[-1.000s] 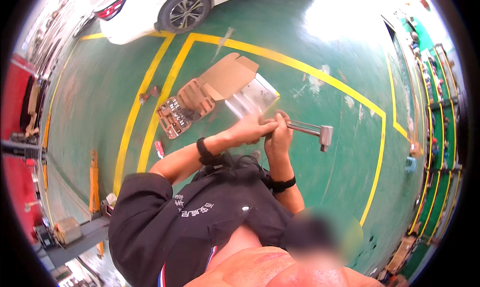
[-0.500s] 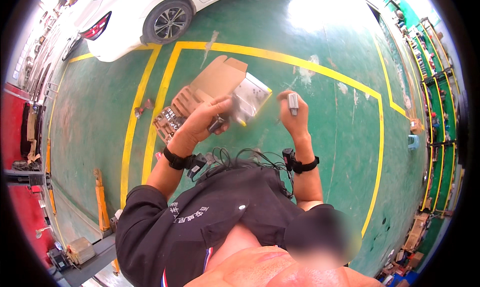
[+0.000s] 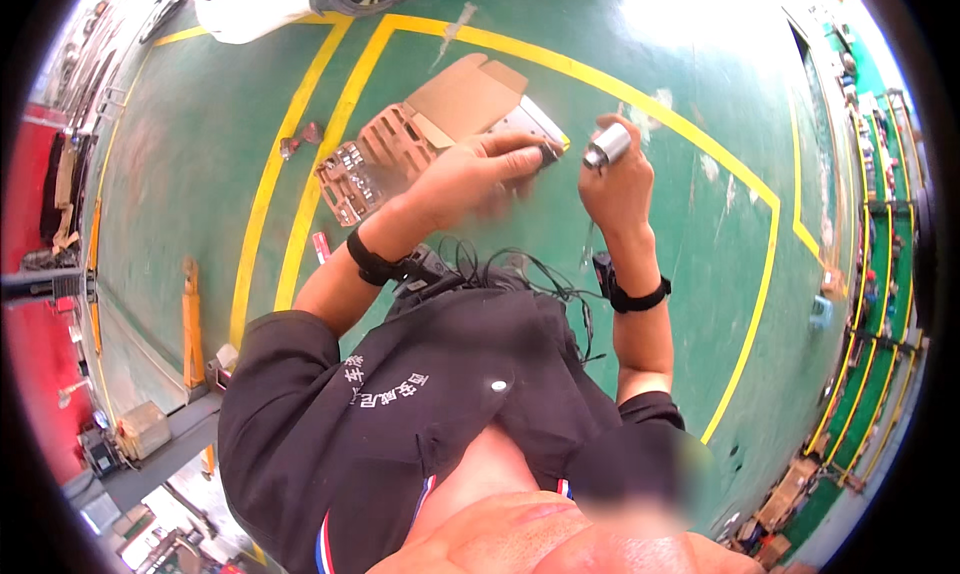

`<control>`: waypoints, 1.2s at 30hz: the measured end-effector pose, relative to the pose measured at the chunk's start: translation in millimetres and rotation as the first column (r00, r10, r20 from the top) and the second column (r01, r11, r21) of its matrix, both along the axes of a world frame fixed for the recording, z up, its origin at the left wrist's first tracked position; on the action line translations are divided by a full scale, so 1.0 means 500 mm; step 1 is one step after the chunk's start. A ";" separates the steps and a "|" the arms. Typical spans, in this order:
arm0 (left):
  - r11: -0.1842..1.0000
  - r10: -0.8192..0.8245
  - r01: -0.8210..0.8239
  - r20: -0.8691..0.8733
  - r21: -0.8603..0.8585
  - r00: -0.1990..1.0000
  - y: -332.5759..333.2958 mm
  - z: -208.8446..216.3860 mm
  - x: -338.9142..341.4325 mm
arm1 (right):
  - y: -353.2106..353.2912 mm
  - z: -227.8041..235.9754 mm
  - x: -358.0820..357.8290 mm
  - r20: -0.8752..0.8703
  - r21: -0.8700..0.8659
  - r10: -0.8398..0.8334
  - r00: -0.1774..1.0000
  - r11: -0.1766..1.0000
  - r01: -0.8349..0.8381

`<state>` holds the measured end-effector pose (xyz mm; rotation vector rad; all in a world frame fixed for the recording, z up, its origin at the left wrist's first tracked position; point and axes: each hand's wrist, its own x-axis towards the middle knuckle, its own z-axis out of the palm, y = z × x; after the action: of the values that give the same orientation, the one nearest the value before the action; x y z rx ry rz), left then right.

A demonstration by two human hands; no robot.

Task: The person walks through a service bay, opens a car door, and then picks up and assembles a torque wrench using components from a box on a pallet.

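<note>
My left hand (image 3: 480, 179) reaches in front of me, thumb and fingers pinched on a small black part (image 3: 548, 155) whose kind I cannot make out. To its right, my right hand (image 3: 620, 189) is raised with its fingers closed round a silver metal cylinder (image 3: 608, 146), which has a narrower end pointing down-left. The two hands are apart. Beyond my left hand, an open cardboard box (image 3: 465, 96) lies on the floor. Next to it is a brown moulded tray (image 3: 392, 134) with cut-out slots and small metal pieces (image 3: 352, 179). A pale sheet or bag (image 3: 528, 122) shows behind the left fingers.
Yellow lines (image 3: 585, 74) mark the green floor. A white car (image 3: 260, 14) stands at the far left, with small reddish objects (image 3: 300, 140) on the floor nearer. Black cables (image 3: 490, 264) hang at my waist. Shelving (image 3: 880, 274) runs along the right; a yellow post (image 3: 192, 324) stands left.
My left hand has moved right with the black part, closer to the right hand. The right hand has turned the silver cylinder to a slant. The whole view has shifted.
</note>
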<state>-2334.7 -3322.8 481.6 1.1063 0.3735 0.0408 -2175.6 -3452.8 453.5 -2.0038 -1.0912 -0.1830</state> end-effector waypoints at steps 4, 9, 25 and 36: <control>0.999 -0.010 0.010 -0.007 0.039 1.000 0.010 -0.007 0.009 | 0.018 -0.004 -0.007 -0.001 -0.074 -0.026 1.000 0.997 0.026; 0.998 0.002 -0.003 -0.023 -0.057 1.000 0.015 -0.011 0.018 | 0.043 -0.002 -0.014 0.031 -0.066 -0.005 1.000 0.998 0.007; 0.859 -0.137 0.137 0.037 -0.494 0.990 0.036 -0.018 0.027 | 0.066 -0.023 0.009 0.082 -0.133 0.017 0.996 0.991 -0.006; 0.849 0.050 -0.004 -0.073 0.529 0.996 -0.025 0.040 0.076 | 0.043 -0.054 0.036 0.168 -0.110 -0.048 0.985 0.992 0.067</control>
<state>-2296.5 -3335.1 501.7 1.6561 0.4697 0.1287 -2157.7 -3431.3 426.6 -2.1555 -1.1708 -0.3287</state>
